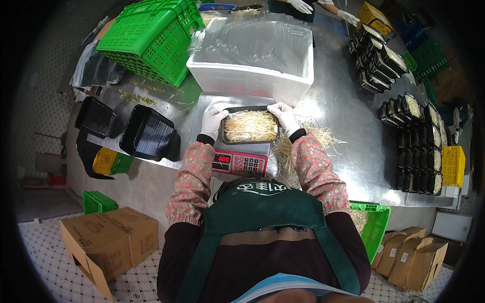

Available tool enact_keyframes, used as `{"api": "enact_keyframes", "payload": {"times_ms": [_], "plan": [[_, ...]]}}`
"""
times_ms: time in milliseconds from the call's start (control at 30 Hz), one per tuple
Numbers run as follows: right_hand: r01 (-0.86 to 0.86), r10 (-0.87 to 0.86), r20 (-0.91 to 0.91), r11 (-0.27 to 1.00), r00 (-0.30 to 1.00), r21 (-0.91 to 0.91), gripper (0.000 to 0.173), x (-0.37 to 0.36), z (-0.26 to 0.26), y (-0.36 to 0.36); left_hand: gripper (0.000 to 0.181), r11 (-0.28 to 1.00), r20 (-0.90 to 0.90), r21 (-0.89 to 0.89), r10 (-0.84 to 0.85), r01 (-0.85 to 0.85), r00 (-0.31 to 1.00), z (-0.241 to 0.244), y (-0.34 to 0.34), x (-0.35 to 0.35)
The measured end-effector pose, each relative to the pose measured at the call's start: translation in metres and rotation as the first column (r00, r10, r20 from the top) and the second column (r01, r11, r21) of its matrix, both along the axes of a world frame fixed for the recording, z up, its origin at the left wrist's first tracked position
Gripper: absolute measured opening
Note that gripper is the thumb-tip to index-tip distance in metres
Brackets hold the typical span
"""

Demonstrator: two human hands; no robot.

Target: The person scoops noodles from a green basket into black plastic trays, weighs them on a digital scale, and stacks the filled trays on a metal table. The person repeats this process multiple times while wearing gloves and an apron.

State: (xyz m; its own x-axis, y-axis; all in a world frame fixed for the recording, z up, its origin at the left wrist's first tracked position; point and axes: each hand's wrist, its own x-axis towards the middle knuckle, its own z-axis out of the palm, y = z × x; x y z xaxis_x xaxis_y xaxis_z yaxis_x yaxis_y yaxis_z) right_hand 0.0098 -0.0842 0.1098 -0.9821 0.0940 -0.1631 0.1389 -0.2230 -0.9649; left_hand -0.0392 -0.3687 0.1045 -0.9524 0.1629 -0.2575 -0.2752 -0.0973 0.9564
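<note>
A black plastic tray (251, 141) full of bean sprouts (250, 127) is held level between my hands, over the plate of a red digital scale (248, 163). My left hand (213, 120), in a white glove, grips the tray's far left corner. Its far right corner is pinched by my gloved right hand (285, 116). Whether the tray touches the weighing plate (235, 99) cannot be told. Loose sprouts (322, 138) lie heaped to the right of the scale, partly beneath my right forearm. The scale's display is lit.
Beyond the scale, a white foam box (250, 81) holds stacked clear plastic lids (257, 45). Nested black trays (147, 132) stand left, near a green crate (151, 41). Filled trays (411, 108) are stacked along the steel table's (341, 166) right side. A co-worker's gloved hands (348, 17) show at the far edge.
</note>
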Motion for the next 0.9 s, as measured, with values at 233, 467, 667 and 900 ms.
{"api": "enact_keyframes", "payload": {"times_ms": [233, 467, 667, 900], "plan": [[0.036, -0.041, 0.037, 0.990, 0.998, 0.138, 0.029, 0.008, 0.000, 0.008, 0.018, 0.985, -0.181, -0.102, 0.122, -0.142, 0.976, 0.004, 0.004, 0.021], [-0.210, 0.276, 0.154, 0.915, 0.949, -0.343, 0.019, 0.094, 0.022, 0.018, 0.009, 0.964, 0.262, 0.267, -0.081, 0.008, 0.962, 0.054, -0.008, 0.105], [-0.072, 0.065, -0.031, 0.909, 0.997, -0.409, 0.021, 0.115, 0.045, 0.007, 0.007, 0.945, 0.084, 0.323, 0.024, -0.050, 0.996, 0.051, 0.012, 0.106], [-0.071, 0.030, -0.104, 0.908, 0.994, -0.412, 0.018, 0.153, 0.085, 0.012, 0.047, 0.791, 0.214, 0.606, -0.060, -0.084, 0.975, 0.065, 0.112, 0.109]]}}
